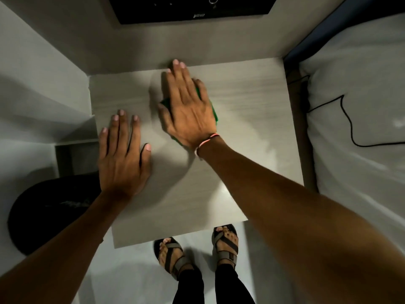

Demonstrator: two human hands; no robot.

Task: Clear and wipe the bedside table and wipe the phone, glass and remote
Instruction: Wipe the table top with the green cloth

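Note:
The bedside table (252, 119) has a pale wood-grain top with nothing standing on it. My right hand (186, 104) lies flat with straight fingers on a green cloth (213, 111), pressing it onto the far middle of the top. Only the cloth's edges show around the hand. My left hand (122, 154) rests flat, fingers spread, on the table's left side, holding nothing. No phone, glass or remote is in view.
A bed with white bedding (361, 106) and a black cable (348, 123) lies close on the right. A black wall-mounted panel (192, 7) hangs above the table. A dark round object (50, 211) sits on the floor at left. My sandalled feet (197, 249) stand before the table.

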